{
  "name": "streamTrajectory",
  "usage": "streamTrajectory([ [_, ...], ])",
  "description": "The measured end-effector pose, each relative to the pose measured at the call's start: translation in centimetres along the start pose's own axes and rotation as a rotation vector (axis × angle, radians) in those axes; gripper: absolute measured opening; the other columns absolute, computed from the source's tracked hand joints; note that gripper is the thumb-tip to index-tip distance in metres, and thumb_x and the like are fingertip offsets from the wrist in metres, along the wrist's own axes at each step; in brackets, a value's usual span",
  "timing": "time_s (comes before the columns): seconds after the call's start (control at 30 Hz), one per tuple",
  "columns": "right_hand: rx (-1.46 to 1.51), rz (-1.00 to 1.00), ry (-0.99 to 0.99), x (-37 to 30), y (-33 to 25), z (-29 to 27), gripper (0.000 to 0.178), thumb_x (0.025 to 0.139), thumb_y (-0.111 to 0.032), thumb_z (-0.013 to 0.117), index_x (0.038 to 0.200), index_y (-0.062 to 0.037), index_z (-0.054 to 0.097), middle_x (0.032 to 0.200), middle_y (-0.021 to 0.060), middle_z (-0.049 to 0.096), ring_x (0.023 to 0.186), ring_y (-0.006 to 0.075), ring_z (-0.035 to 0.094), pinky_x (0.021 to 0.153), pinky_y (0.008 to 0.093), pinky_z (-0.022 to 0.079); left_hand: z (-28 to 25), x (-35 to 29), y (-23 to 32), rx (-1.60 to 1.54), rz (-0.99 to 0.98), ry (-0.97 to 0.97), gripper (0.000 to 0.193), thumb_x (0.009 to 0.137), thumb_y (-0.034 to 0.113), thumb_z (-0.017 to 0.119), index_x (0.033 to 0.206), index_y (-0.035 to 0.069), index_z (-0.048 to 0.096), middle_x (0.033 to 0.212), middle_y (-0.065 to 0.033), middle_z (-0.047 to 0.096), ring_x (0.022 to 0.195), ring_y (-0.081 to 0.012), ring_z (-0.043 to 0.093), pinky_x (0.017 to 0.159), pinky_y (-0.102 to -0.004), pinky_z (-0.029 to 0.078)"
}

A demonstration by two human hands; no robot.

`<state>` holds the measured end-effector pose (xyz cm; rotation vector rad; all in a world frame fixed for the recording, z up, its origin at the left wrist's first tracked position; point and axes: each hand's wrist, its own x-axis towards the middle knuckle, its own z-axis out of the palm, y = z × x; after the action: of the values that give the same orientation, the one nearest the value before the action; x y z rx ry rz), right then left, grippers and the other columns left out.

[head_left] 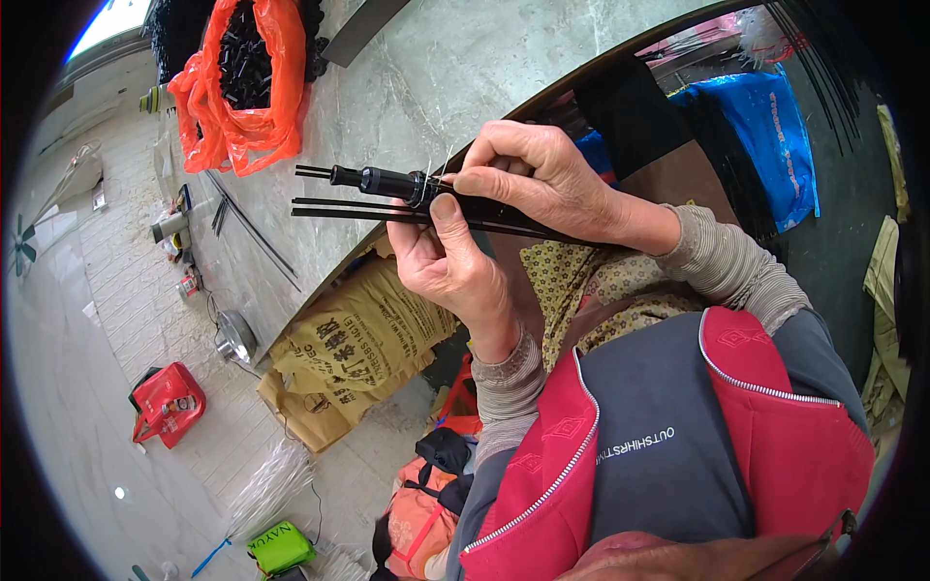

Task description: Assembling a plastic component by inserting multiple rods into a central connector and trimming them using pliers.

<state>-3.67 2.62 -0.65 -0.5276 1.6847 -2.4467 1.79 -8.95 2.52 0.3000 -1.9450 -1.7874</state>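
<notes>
A black cylindrical plastic fitting (383, 182) lies level just beyond my fingertips, with thin black rods (329, 212) running through it and beneath it. My left hand (453, 266) is closed around the rods from below, its thumb pressed against the fitting's right end. Around that end goes a thin white thread (432, 182), whose loose ends stick up. My right hand (542, 179) is pinched at the thread, fingers curled and thumb against them; exactly what sits between the fingertips is hidden. Under the right hand the rods continue toward my lap.
A grey stone-patterned table (407, 97) stretches ahead, bearing an orange plastic bag (266, 126) of small black pieces and several loose rods (252, 228). Below its edge hangs a brown printed sack (358, 339). A red bag (170, 405) and white strands (274, 489) lie on the floor.
</notes>
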Motion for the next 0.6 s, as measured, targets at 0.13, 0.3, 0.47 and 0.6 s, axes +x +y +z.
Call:
streamTrajectory([
  [0.13,0.018,0.060,0.019,0.28,-0.35,0.27,0.014,0.093,-0.014,0.070,0.089,-0.0017,0.063,0.074,-0.0068,0.055,0.062,-0.0017,0.042,0.052,0.0165,0.034,0.26,-0.02,-0.14,0.013,0.021,-0.013,0.027,0.097,0.006,0.061,0.120,-0.008,0.054,0.104,-0.0096,0.064,0.096,-0.0135,0.061,0.086,-0.0251,0.049],
  [0.3,0.051,0.142,0.031,0.25,-0.45,0.57,0.017,0.095,-0.016,0.067,0.088,-0.0014,0.061,0.075,-0.0070,0.053,0.067,-0.0017,0.045,0.056,0.0164,0.037,0.34,-0.12,-0.16,-0.008,0.018,-0.021,0.029,0.096,0.005,0.062,0.121,-0.008,0.054,0.107,-0.0110,0.065,0.098,-0.0153,0.062,0.089,-0.0257,0.049],
  [0.47,0.018,0.177,0.013,0.53,-1.12,0.30,0.020,0.097,-0.019,0.064,0.088,-0.0015,0.059,0.078,-0.0066,0.053,0.071,-0.0011,0.046,0.059,0.0170,0.039,0.25,-0.08,-0.29,-0.063,0.006,-0.044,0.031,0.095,0.002,0.063,0.123,-0.008,0.054,0.108,-0.0119,0.065,0.099,-0.0162,0.063,0.090,-0.0266,0.049],
  [0.6,0.126,0.164,-0.047,0.11,-1.24,-0.33,0.014,0.093,-0.013,0.069,0.091,-0.0009,0.063,0.079,-0.0053,0.055,0.072,0.0000,0.048,0.060,0.0176,0.040,-0.10,0.40,-0.57,-0.212,-0.049,-0.029,0.029,0.094,0.001,0.064,0.120,-0.007,0.056,0.107,-0.0127,0.066,0.097,-0.0172,0.064,0.088,-0.0281,0.051],
])
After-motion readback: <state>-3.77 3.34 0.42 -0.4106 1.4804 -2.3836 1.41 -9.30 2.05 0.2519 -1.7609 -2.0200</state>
